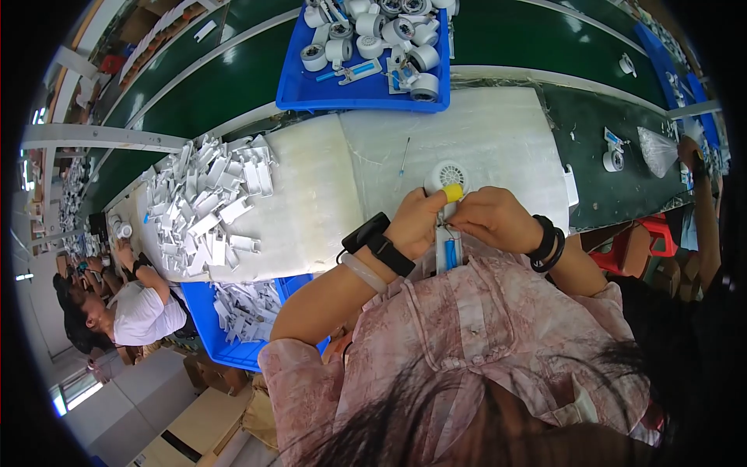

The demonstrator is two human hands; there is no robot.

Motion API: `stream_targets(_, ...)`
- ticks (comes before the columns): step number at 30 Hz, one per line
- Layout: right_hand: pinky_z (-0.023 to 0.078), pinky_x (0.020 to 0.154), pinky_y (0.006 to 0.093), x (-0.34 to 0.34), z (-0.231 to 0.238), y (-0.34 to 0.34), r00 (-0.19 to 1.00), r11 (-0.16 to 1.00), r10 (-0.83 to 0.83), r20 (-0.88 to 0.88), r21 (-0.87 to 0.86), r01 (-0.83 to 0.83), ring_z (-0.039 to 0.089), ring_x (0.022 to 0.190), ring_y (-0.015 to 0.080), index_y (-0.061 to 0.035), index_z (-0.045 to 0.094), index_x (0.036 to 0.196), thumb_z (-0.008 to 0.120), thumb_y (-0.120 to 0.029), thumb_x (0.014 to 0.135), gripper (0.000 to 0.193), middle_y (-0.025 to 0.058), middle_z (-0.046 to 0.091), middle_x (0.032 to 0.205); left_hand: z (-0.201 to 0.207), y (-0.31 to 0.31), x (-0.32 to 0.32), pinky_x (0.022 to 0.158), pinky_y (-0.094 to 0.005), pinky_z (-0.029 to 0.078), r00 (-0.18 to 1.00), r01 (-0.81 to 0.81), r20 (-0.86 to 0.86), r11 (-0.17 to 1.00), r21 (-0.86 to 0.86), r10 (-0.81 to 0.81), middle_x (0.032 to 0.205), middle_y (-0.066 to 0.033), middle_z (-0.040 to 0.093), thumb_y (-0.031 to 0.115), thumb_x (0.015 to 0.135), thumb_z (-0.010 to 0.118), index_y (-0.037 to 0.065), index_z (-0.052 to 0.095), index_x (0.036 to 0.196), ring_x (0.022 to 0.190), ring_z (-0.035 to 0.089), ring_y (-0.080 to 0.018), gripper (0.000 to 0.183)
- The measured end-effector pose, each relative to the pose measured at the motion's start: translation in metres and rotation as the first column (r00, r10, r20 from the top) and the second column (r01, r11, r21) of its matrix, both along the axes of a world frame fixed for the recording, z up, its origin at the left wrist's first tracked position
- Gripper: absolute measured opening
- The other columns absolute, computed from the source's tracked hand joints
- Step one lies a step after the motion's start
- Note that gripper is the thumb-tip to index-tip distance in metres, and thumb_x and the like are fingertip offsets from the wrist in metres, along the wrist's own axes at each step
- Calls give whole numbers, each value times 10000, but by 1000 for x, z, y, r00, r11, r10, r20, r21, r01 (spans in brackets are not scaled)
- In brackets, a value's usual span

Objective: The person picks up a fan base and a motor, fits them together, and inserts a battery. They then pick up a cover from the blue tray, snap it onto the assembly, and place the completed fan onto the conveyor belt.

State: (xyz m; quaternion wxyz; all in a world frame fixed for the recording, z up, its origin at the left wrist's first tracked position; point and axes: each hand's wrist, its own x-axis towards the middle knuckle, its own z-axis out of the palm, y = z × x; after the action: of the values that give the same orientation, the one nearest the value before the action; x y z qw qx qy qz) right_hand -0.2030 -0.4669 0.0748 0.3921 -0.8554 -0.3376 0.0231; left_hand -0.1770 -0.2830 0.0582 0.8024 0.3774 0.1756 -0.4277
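A small white handheld fan (449, 174), its round grille facing up, lies at the near edge of the padded mat in front of me. Its opened handle shows a blue cylindrical battery (450, 254) and points toward my body. My left hand (416, 220), with a yellow finger cot (453, 193) on one digit, is closed round the fan's neck. At the same neck, from the other side, my right hand (496, 219) is closed in a pinch; its fingertips hide whatever is between them. Beyond the left hand, a thin screwdriver (404, 159) lies on the mat.
White plastic handle shells (214, 204) are heaped on the left, above a blue bin (204, 331) of similar parts. A blue tray (362, 103) of fan units stands ahead. Rightward lie another fan unit (614, 158) and a co-worker's hand (689, 152) by a clear bag (658, 152).
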Motion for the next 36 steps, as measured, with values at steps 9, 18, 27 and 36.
stream_targets(9, 483, 631, 365, -4, -2, 1, 1000, 1000, 5, 3, 21, -5, 607, 719, 266, -97, 670, 887, 693, -117, 808, 84, 56, 611, 802, -9, 4, 0, 729, -312, 559, 998, 51, 21, 998, -31, -51, 1079, -93, 616, 126, 940, 563, -30, 529, 1168, 914, 645, -179, 278)
stream_targets(18, 479, 623, 345, -14, 13, 5, 968, 993, 75, 241, -105, -51, 604, 720, 234, -69, 665, 941, 674, -67, 683, 257, 49, 626, 877, 6, 1, -17, 760, -313, 529, 989, -109, 114, 987, 121, 95, 1062, -131, 603, 106, 893, 608, -65, 477, 1165, 921, 621, -191, 347)
stream_targets(27, 487, 639, 329, -14, 17, 10, 906, 991, 122, 404, -97, -91, 593, 716, 227, -38, 657, 982, 666, -72, 663, 320, 72, 617, 892, 19, 4, -25, 786, -317, 535, 974, -172, 163, 980, 96, 155, 1063, -170, 593, 58, 882, 619, -56, 390, 1163, 939, 624, -215, 380)
stream_targets(36, 475, 636, 321, -17, 2, 7, 962, 996, 25, 272, -87, -1, 601, 737, 207, -97, 675, 954, 687, -103, 717, 237, 30, 617, 875, 15, 6, -14, 831, -305, 501, 988, -30, 151, 993, 117, 13, 1109, -113, 573, 87, 899, 603, -27, 454, 1183, 998, 578, -171, 341)
